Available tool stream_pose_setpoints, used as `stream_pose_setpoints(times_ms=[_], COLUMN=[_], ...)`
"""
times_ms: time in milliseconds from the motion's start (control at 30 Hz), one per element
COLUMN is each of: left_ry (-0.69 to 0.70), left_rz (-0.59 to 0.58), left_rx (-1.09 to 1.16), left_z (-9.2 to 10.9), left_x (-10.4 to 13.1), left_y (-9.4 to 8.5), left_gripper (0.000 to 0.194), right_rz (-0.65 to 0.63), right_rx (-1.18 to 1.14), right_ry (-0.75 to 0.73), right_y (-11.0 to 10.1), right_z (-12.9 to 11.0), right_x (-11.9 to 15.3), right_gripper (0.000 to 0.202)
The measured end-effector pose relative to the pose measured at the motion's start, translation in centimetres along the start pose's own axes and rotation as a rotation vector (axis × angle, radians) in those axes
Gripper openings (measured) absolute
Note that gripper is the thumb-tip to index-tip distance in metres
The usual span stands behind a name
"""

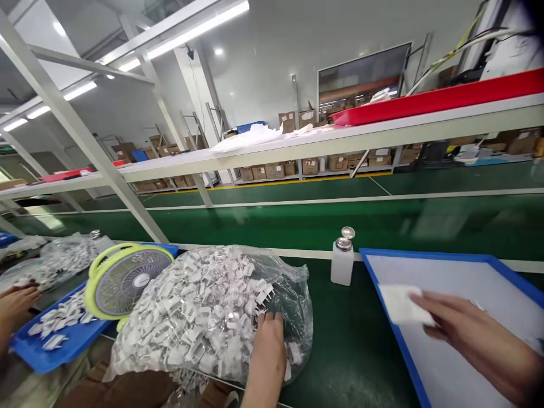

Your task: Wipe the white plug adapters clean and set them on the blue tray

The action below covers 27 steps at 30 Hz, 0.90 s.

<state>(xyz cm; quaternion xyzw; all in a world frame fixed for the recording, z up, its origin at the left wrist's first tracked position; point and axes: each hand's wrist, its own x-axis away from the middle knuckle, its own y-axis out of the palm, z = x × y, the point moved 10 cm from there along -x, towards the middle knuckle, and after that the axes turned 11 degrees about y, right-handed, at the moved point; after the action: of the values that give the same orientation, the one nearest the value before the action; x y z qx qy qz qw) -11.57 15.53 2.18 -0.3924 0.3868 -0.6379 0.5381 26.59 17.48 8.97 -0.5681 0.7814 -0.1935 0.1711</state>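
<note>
A large clear plastic bag [293,283] full of small white plastic parts [204,306] lies before me; some parts show thin metal prongs. My left hand [270,345] reaches into its right side, fingers close together and bent down among the parts. Its fingertips are hidden, so what they hold cannot be made out. To the right, my right hand [463,320] grips a folded white cloth [402,304] between thumb and fingers. That hand is above a white tray with a blue rim [408,362]. A white bottle with a metal top [342,263], its lid flipped up, stands between bag and tray.
A yellow-green fan [127,280] leans against the bag's left side. Beyond it, a blue tray [46,360] holds more white parts, near another person's hand [19,306]. A raised shelf [255,156] with a red tray [446,96] crosses behind the green conveyor belt [276,224].
</note>
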Motion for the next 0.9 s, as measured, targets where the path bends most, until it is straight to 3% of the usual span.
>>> stream_pose_setpoints(times_ms=[100, 167, 267, 367, 433, 533, 633, 767, 900], left_ry=[0.017, 0.015, 0.079, 0.276, 0.367, 0.357, 0.318, 0.393, 0.411], left_rz=[0.009, 0.033, 0.091, 0.156, 0.138, 0.062, 0.023, 0.102, 0.157], left_rx=[0.003, 0.007, 0.131, 0.437, 0.609, 0.722, 0.633, 0.470, 0.415], left_z=[-0.1, 0.5, 2.7, 6.7, 8.8, 9.9, 9.9, 10.8, 11.6], left_x=[-1.0, -1.3, -1.0, -0.1, 0.5, 0.9, 1.1, 1.6, 1.9], left_y=[-0.4, -1.0, -1.7, -1.1, 0.8, 5.0, 7.9, 7.7, 7.3], left_gripper=[0.060, 0.067, 0.075, 0.059, 0.046, 0.042, 0.043, 0.046, 0.048], right_rz=[0.084, 0.135, 0.046, -0.004, -0.003, -0.005, -0.030, 0.013, 0.047], right_rx=[0.094, 0.187, 0.345, 0.444, 0.475, 0.470, 0.389, 0.150, -0.191], right_ry=[-0.131, -0.292, -0.503, -0.599, -0.616, -0.618, -0.598, -0.437, -0.092], right_y=[1.3, 2.8, 6.8, 9.1, 9.5, 9.3, 8.7, 6.2, 3.3], right_z=[-4.7, -8.3, -11.2, -11.3, -10.9, -10.8, -11.3, -11.0, -6.6], right_x=[-4.0, -5.4, -5.6, -5.0, -4.8, -5.0, -5.4, -5.0, -0.7], right_gripper=[0.047, 0.039, 0.023, 0.019, 0.020, 0.020, 0.021, 0.026, 0.035])
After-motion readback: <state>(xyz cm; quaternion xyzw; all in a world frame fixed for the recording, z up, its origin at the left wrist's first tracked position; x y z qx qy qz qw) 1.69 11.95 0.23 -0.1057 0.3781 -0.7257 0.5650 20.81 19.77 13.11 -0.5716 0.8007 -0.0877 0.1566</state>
